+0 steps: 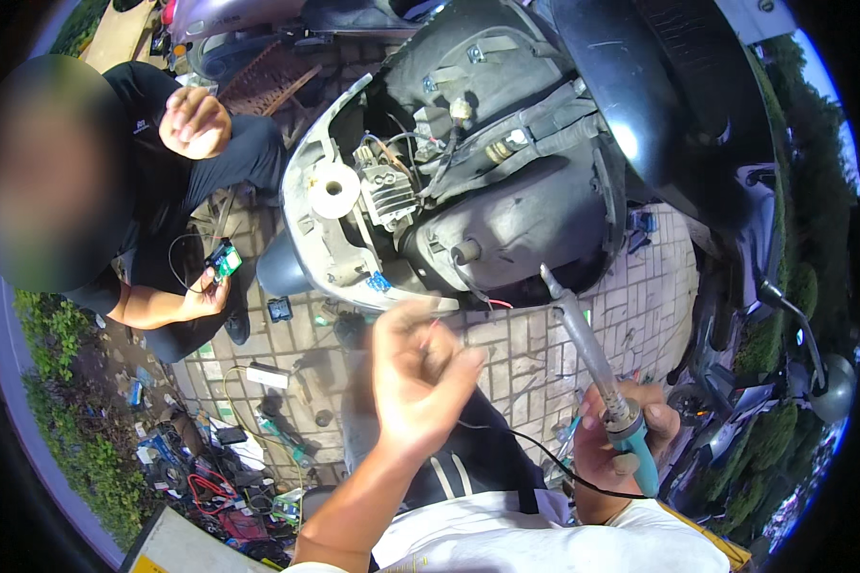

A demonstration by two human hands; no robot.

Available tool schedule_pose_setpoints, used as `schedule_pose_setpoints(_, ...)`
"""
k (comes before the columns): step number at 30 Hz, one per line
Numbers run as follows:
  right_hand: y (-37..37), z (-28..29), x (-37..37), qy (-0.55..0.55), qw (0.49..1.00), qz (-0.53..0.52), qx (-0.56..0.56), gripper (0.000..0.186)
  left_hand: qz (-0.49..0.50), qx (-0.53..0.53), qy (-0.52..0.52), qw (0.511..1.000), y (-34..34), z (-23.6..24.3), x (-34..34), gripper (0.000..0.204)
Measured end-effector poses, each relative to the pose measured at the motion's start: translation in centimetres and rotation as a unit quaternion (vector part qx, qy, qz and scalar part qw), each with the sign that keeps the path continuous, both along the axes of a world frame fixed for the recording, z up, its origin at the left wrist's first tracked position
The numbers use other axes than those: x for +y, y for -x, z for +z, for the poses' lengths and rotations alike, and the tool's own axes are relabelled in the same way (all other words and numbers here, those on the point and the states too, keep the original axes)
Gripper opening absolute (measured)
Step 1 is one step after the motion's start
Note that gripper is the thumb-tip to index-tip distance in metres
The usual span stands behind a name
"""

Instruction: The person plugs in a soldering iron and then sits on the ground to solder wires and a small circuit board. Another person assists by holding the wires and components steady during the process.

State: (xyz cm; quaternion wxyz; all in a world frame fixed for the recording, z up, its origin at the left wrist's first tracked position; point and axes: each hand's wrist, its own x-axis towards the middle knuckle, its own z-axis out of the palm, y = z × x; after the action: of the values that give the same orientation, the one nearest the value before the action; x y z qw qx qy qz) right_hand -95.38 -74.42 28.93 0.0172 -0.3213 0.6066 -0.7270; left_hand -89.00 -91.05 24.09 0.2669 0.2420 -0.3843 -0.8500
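Right grip: we find the right hand (630,435) wrapped around the teal handle of the iron (587,349), grasping it firmly.
Iron position: barrel slants up and leftward; tip stands beside the scooter's near edge. We cannot tell whether it touches.
Left grip: fingers of the left hand (419,377) are curled, thumb extended; motion blurs them. We cannot tell whether anything is pinched there.
Shell edge: the left hand is nearest the pale rim of the scooter (308,250); contact cannot be confirmed.
Clearance: we note bare paving between left hand and iron, and more to the iron's right.
Cord: a black cord (545,455) runs from the handle's base leftward across our lap, below both hands.
Loose wire: a red wire end (500,304) projects at the rim, between left hand and iron tip.
Scooter interior: a finned block (389,196) sits among wires, beside a white ring (334,189).
Right side: a mirror (833,387) stands well apart from the iron.
Co-worker: seated at left, one hand holding a green board (225,260), the other raised with fingers curled.
Surface: brick paving (654,286); a white box (267,375) lies on it, with a clutter pile (215,477) lower left.
Surroundings: outdoors, with bushes (72,420) along the left.
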Motion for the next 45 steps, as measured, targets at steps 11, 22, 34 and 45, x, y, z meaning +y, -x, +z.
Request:
schedule_pose_setpoints(11,0.8,0.3,0.0,-0.013,0.999,-0.012,0.035,0.052,0.042,-0.051,0.036,0.997,2.3,-2.8,1.9,0.014)
schedule_pose_setpoints(22,1.0,-1.5,-1.6,-0.051,0.998,0.025,-0.003,0.039,0.084,0.096,-0.405,0.905,0.5,-4.6,3.5,0.015)
schedule_pose_setpoints(34,1.3,-4.3,-5.1,-0.171,0.976,0.044,-0.127,0.034,0.113,0.081,-0.366,0.92,1.2,-3.2,2.3,0.011)
schedule_pose_setpoints(45,3.0,-7.5,-10.1,-0.192,0.954,0.101,0.207,0.048,0.051,0.084,-0.364,0.926,-0.4,-3.5,1.3,0.013)
